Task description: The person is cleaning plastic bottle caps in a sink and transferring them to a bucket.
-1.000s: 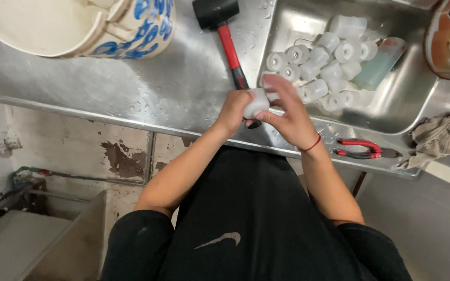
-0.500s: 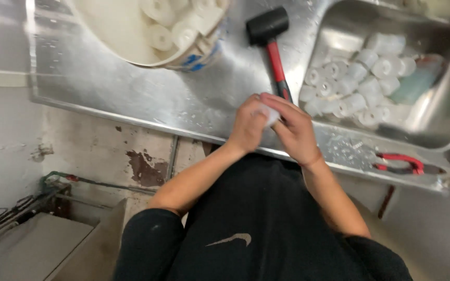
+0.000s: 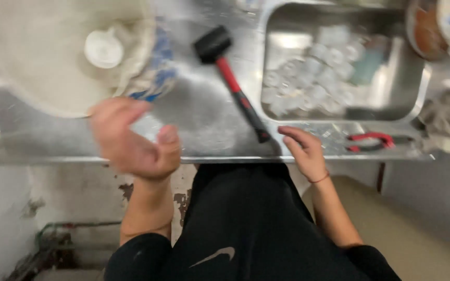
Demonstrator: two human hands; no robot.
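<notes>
Parted now, left hand [image 3: 134, 143] blurred, open; right hand [image 3: 302, 151] open, empty.

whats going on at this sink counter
A person stands at a stainless steel counter. The left hand is open and raised, blurred, just below a big white bucket that has a white plastic cap inside. The right hand rests empty on the counter edge, near the handle end of a black rubber mallet. The sink basin holds a pile of similar white caps, and red-handled pliers lie to the right.
</notes>
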